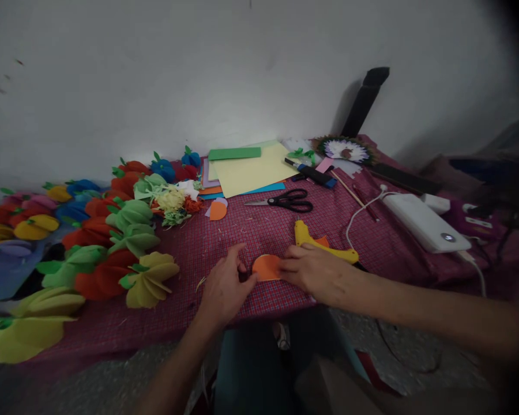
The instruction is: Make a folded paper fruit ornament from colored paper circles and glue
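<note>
A folded-looking orange paper piece (266, 268) with a rounded top lies on the checked tablecloth in front of me. My right hand (313, 274) has its fingers together on the right edge of the piece, gripping it there. On the other side is my left hand (225, 288), fingers loosely bent and thumb apart, with the thumb tip at the paper's left edge. Just beyond my right hand lies a yellow glue gun (328, 245), partly hidden by that hand. Black-handled scissors (285, 200) lie farther back, near small orange and lilac paper cutouts (218, 210).
Many colourful paper pumpkins (132, 216) crowd the left side. Coloured paper sheets (253, 170) lie at the back beside a utility knife (313, 173). A pencil (348, 186) lies nearby. On the right are a white power bank (426, 222) with a cable and a paper flower (346, 151).
</note>
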{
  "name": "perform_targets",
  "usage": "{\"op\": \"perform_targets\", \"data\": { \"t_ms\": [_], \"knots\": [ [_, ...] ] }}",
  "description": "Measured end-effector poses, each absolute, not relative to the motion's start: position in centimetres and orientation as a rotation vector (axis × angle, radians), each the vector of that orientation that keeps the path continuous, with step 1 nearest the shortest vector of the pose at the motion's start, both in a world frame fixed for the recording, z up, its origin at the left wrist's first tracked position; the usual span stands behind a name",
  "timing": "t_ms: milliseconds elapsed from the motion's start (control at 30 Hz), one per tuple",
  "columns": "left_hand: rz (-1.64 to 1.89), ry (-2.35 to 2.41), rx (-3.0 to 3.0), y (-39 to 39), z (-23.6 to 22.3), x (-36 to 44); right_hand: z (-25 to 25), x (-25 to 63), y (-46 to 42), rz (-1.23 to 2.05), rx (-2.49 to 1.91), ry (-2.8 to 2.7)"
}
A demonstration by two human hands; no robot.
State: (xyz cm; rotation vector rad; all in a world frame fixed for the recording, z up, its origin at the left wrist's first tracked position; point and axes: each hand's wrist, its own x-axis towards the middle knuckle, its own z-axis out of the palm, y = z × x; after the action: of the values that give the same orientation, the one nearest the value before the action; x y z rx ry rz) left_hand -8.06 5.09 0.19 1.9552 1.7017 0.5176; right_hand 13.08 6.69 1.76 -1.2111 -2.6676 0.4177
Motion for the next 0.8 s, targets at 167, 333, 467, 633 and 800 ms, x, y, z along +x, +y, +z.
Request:
{"op": "perform_targets", "data": {
  "t_ms": [167,333,467,633,800],
  "knots": [
    [0.534,1.632,1.987,5.5,-0.3,-9.1,0.7,12.9,6.1,0.07,-0.923,-3.006],
    [0.662,1.785,2.311,3.8,1.8,-8.6,0.0,12.6,6.0,-0.178,-0.883,-2.997],
    [0.383,1.536,2.751,1.7,2.2,-7.0,0.2,12.5,5.5,-0.245,-0.866,-2.969],
    [0.15,1.449,2.881,1.3,0.2,-7.0,1.1,12.9,5.2,-0.24,-0.808,-2.947],
    [0.113,1.427,2.861,1.3,0.1,-7.4,1.3,13.6,6.2,-0.113,-0.731,-2.89]
  ]
}}
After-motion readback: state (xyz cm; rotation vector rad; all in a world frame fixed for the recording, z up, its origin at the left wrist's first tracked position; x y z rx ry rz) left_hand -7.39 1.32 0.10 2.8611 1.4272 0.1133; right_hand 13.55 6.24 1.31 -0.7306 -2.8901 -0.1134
